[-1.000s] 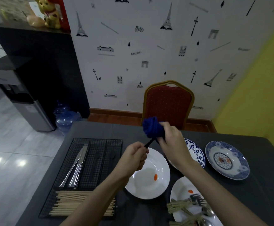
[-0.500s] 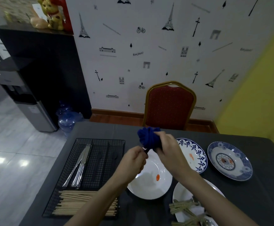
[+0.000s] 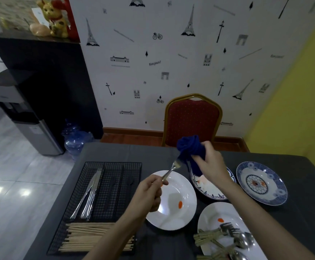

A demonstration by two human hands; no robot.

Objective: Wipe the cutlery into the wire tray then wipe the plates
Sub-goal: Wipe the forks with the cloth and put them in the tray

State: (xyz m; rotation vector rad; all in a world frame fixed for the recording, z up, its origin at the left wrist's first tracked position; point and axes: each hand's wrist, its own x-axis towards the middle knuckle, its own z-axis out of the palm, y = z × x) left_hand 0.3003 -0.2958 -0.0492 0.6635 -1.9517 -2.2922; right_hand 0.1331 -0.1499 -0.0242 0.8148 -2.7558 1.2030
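My left hand (image 3: pixel 149 196) grips the handle of a fork (image 3: pixel 172 168) above a white plate (image 3: pixel 183 212) with an orange smear. The fork's tines point up and right and touch a bunched blue cloth (image 3: pixel 190 151), which my right hand (image 3: pixel 209 164) holds. A black wire tray (image 3: pixel 130 166) at the left holds knives (image 3: pixel 90 192) in its left slot and wooden chopsticks (image 3: pixel 89 235) across its near end. More forks and spoons (image 3: pixel 230 239) lie on a second white plate (image 3: pixel 211 214) at the lower right. Two blue patterned plates (image 3: pixel 261 182) sit behind.
The dark table (image 3: pixel 115 152) runs to a red chair (image 3: pixel 192 121) at its far edge. A blue water bottle (image 3: pixel 74 137) and a water dispenser (image 3: pixel 34 132) stand on the tiled floor at the left.
My left hand has drawn the fork down and left out of the cloth, so its tines now show. My right hand with the cloth stayed above the patterned plate.
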